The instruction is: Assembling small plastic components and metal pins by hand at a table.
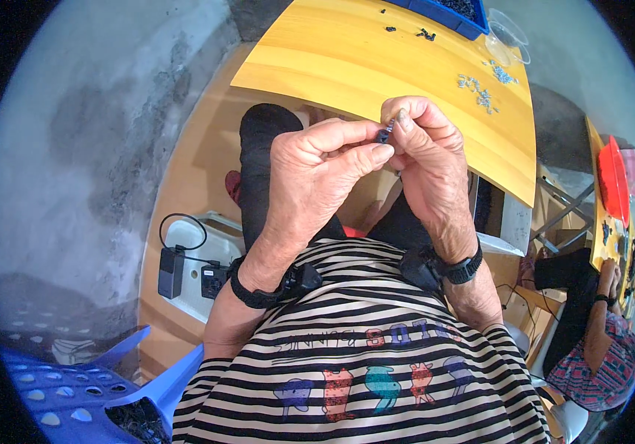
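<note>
Both hands meet in front of me at the near edge of the yellow table (347, 55). A small black part (383, 137) is pinched between the thumb and fingers of my left hand (317, 163). My right hand (432, 159) pinches a tiny silvery piece (391, 125) right against that part; whether it is a screw or a spring is too small to tell. Loose silvery pieces (482, 96) lie scattered on the table's right side. Several small black parts (426, 34) rest farther back.
A blue tray (473, 28) of dark parts and clear plastic tubs (506, 48) stand at the far edge. On the left is a blue plastic chair (73, 399), near a white bin (184, 300) with a black box. A co-worker's arm (599, 333) and a red tray (613, 181) appear at right.
</note>
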Action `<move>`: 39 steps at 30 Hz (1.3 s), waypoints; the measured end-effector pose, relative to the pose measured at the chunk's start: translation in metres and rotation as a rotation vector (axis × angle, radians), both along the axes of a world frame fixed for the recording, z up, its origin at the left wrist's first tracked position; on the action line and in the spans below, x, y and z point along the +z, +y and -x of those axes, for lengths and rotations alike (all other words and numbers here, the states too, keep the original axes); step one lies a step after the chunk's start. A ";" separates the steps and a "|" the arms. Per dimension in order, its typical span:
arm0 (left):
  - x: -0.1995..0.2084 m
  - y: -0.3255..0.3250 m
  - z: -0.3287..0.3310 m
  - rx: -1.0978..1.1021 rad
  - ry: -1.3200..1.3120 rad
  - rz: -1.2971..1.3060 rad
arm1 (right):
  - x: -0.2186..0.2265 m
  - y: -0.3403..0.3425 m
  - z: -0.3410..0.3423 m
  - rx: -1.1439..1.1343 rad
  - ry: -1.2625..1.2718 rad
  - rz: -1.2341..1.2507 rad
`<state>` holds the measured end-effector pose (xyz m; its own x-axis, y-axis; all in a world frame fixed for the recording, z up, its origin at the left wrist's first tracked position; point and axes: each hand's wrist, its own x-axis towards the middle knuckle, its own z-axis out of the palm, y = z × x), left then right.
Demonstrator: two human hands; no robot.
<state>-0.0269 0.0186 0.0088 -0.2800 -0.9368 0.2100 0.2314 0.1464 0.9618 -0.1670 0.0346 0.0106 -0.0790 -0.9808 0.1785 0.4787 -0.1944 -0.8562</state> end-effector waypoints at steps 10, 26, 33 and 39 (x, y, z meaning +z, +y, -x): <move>0.002 0.000 -0.006 -0.039 -0.006 -0.091 | -0.007 -0.005 0.001 0.043 0.096 0.028; -0.009 -0.009 -0.010 -0.112 0.099 -0.249 | -0.004 -0.012 0.018 -0.245 0.916 0.549; -0.011 -0.007 -0.012 -0.171 0.148 -0.273 | 0.002 0.002 0.016 -0.426 1.237 0.758; -0.015 -0.010 -0.009 -0.217 0.150 -0.299 | -0.001 0.003 0.023 -0.372 1.234 0.775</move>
